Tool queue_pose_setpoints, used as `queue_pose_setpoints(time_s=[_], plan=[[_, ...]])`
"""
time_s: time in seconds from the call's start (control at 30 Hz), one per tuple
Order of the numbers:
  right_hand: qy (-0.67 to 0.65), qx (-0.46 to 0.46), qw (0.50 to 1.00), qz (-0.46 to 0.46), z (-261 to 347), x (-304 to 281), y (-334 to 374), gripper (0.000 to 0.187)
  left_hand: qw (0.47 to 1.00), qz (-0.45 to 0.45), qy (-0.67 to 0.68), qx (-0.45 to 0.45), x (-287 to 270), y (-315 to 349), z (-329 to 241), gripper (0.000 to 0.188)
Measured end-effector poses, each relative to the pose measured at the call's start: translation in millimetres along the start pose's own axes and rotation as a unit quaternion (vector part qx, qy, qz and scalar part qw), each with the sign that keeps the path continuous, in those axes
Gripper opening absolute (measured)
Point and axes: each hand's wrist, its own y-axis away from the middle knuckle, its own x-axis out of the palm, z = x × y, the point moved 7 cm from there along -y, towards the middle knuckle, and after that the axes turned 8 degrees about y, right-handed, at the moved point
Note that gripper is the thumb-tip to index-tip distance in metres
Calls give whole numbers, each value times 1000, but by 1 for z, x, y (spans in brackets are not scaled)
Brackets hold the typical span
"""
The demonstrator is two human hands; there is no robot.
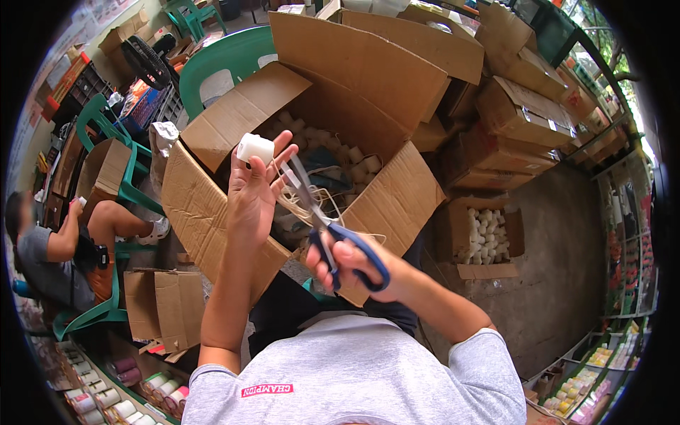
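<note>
My left hand (pixel 251 202), palm up over the big cardboard box (pixel 358 74), holds a short white candle (pixel 256 148) between thumb and fingers. A small dark spot shows below the candle, too small to make out. My right hand (pixel 348 263) has its fingers through the blue handles of a pair of scissors (pixel 303 185). The scissor blades are parted and point up toward my left fingers, apart from the candle. Pale strings (pixel 312 202) lie in the box below the blades. Several more white candles (pixel 361 168) fill the box's far side.
A smaller open box (pixel 520 237) of white pieces stands on the floor at right, below stacked cartons (pixel 513 138). At left a person (pixel 53 248) sits on a green chair (pixel 113 304). Another green chair (pixel 212 60) stands behind the big box. Shelves (pixel 602 361) with goods line the right.
</note>
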Motion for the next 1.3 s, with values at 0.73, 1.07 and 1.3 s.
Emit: queue_pose_setpoints(time_s=[0.73, 1.07, 1.3], plan=[[-10, 39, 987, -155, 5, -17, -22, 62, 996, -81, 46, -6, -26, 31, 30, 52], [780, 66, 590, -197, 65, -135, -95, 36, 987, -23, -150, -53, -2, 34, 29, 48], [286, -128, 938, -145, 41, -74, -10, 49, 957, 52, -282, -34, 25, 34, 40, 31]])
